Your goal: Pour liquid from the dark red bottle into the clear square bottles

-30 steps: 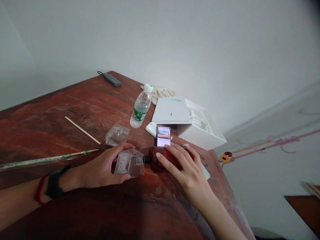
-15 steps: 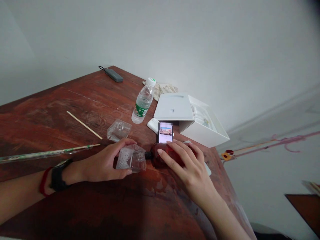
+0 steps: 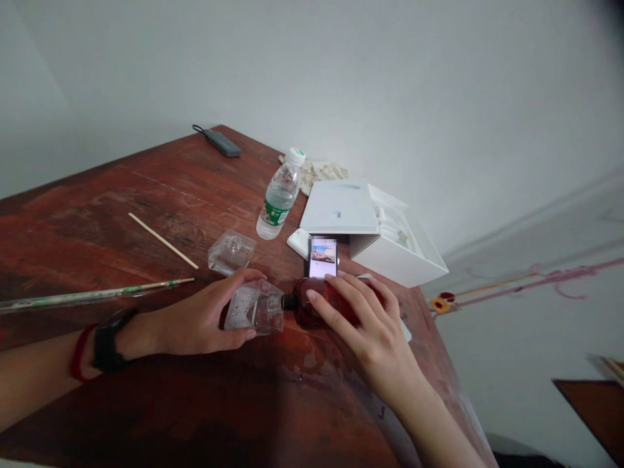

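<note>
My left hand [image 3: 214, 318] is wrapped round a clear square bottle [image 3: 244, 309], thumb on its near side and fingers on its far side. Droplets or bubbles cling to its wall. My right hand [image 3: 368, 315] lies over a dark red bottle [image 3: 308, 311] tilted onto its side, gripping it from above. The red bottle's black neck [image 3: 289, 301] meets the clear bottle's mouth end; whether it sits inside cannot be made out. A second clear square piece [image 3: 233, 250] rests just beyond my left hand. Behind the red bottle a lit phone [image 3: 323, 260] leans upright.
A water bottle [image 3: 279, 198] with a green label stands beyond the hands. White boxes [image 3: 336, 208] occupy the back right. A thin wooden stick [image 3: 163, 240] and a wrapped stick [image 3: 97, 296] lie left. Wet patches [image 3: 312, 361] shine on the wooden table [image 3: 219, 403]. A grey device [image 3: 223, 143] lies at the far corner.
Both hands keep the same hold on the two bottles. The view has shifted very slightly; nothing else has visibly moved.
</note>
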Action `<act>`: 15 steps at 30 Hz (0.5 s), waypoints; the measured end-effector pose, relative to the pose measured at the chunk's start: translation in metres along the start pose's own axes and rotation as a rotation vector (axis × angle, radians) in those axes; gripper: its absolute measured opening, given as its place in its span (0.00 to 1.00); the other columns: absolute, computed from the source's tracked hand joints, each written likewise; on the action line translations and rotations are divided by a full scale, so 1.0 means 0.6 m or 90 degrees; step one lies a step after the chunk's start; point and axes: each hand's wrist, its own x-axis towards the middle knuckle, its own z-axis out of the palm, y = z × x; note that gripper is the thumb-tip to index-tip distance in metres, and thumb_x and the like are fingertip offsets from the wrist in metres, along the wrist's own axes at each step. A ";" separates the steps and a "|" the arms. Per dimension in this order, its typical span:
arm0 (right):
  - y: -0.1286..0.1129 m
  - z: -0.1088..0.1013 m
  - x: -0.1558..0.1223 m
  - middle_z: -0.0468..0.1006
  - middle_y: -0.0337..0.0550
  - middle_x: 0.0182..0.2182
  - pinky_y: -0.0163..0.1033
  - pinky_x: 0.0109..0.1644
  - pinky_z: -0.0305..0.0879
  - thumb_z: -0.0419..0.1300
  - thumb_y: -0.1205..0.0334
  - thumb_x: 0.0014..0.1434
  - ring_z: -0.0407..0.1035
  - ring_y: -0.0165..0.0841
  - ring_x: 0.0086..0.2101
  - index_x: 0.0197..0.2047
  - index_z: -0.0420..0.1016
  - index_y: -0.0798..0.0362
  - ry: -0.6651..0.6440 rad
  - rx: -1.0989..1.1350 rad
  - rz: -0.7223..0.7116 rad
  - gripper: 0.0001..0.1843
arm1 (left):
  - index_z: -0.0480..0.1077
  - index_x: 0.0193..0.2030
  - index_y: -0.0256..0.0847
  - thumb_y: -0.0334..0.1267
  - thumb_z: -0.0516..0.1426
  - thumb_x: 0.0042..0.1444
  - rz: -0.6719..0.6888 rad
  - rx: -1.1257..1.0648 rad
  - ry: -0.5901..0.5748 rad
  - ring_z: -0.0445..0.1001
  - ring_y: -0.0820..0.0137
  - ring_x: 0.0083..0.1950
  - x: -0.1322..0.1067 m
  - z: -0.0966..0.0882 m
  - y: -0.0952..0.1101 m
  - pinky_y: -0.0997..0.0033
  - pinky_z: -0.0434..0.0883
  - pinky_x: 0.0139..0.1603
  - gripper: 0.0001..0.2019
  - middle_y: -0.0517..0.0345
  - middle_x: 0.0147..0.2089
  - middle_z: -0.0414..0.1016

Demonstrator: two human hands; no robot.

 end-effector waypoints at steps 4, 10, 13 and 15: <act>-0.001 -0.002 0.000 0.78 0.57 0.64 0.60 0.68 0.57 0.56 0.71 0.77 0.71 0.50 0.65 0.76 0.68 0.45 0.001 -0.003 0.002 0.28 | 0.56 0.76 0.43 0.46 0.65 0.63 0.019 0.009 0.004 0.76 0.47 0.71 0.000 0.001 -0.002 0.49 0.75 0.71 0.38 0.40 0.73 0.73; -0.001 -0.003 0.004 0.79 0.58 0.64 0.61 0.67 0.58 0.54 0.73 0.77 0.71 0.51 0.65 0.76 0.68 0.46 -0.001 -0.006 -0.001 0.28 | 0.55 0.76 0.42 0.45 0.64 0.64 0.029 0.016 -0.001 0.75 0.47 0.72 -0.001 0.002 -0.002 0.50 0.76 0.71 0.37 0.39 0.73 0.72; -0.001 -0.003 0.004 0.79 0.59 0.64 0.62 0.67 0.59 0.56 0.71 0.77 0.71 0.52 0.65 0.76 0.68 0.46 0.002 -0.001 0.002 0.28 | 0.55 0.76 0.42 0.45 0.64 0.64 0.033 0.010 -0.003 0.76 0.48 0.71 -0.001 0.001 -0.001 0.50 0.75 0.71 0.37 0.40 0.73 0.73; -0.002 -0.004 0.003 0.79 0.60 0.64 0.62 0.67 0.59 0.57 0.70 0.77 0.71 0.52 0.65 0.76 0.68 0.47 -0.007 0.000 -0.001 0.28 | 0.55 0.76 0.43 0.46 0.64 0.65 0.033 0.005 -0.006 0.76 0.47 0.71 0.000 0.001 0.000 0.50 0.75 0.71 0.37 0.40 0.73 0.73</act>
